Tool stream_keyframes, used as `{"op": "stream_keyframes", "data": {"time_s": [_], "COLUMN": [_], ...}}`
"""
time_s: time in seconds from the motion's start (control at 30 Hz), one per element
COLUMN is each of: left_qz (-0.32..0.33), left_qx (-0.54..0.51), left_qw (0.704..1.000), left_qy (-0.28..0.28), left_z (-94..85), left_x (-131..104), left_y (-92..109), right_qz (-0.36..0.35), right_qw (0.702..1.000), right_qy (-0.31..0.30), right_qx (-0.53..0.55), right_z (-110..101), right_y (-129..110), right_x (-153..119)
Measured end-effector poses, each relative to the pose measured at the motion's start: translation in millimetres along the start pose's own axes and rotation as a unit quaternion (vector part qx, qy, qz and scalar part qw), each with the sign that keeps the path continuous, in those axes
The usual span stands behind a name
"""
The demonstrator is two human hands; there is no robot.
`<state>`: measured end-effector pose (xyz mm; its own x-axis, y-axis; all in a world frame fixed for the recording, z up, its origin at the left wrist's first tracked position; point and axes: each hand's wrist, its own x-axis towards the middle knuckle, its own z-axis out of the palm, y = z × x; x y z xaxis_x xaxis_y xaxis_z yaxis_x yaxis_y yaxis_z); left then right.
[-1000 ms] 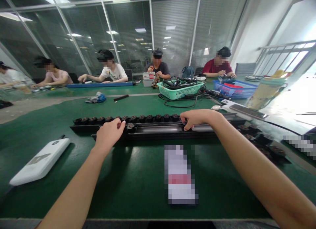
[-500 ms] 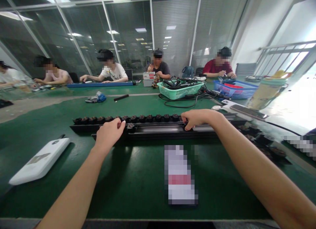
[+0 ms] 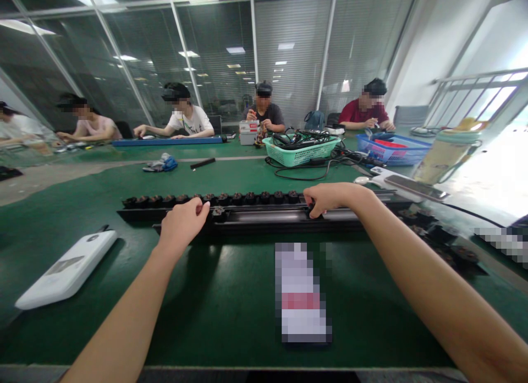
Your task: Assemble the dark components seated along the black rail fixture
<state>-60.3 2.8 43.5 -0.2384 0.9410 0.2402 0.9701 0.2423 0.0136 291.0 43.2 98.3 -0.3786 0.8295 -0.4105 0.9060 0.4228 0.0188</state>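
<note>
A long black rail with a shiny channel lies across the green table in front of me. Over its left part my left hand is closed, and its fingertips and whatever they grip are hidden. Just right of that thumb, a black block with a brownish top sits in the channel. Further right, my right hand pinches a small black block, mostly covered by the fingers, at the channel. Behind runs a second black rail carrying a row of similar blocks.
A blurred-out phone lies nearest me, a white power bank to the left. More black blocks lie at right. Beyond are a green basket of cables, a blue basket, a bottle and several people seated.
Hardly anything differs. My right hand and the block in it have shifted very slightly to the right; my left hand stays in place.
</note>
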Motion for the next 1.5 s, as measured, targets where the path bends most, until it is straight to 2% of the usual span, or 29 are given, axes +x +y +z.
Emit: {"op": "stream_keyframes", "data": {"time_s": [1.5], "left_qz": [0.003], "left_qx": [0.005], "left_qw": [1.0], "left_qy": [-0.001], "left_z": [0.2], "left_x": [0.2], "left_y": [-0.1], "right_qz": [0.019], "right_qw": [0.999], "right_qy": [-0.019], "right_qx": [0.018], "right_z": [-1.7], "right_y": [4.9], "right_x": [-2.3]}}
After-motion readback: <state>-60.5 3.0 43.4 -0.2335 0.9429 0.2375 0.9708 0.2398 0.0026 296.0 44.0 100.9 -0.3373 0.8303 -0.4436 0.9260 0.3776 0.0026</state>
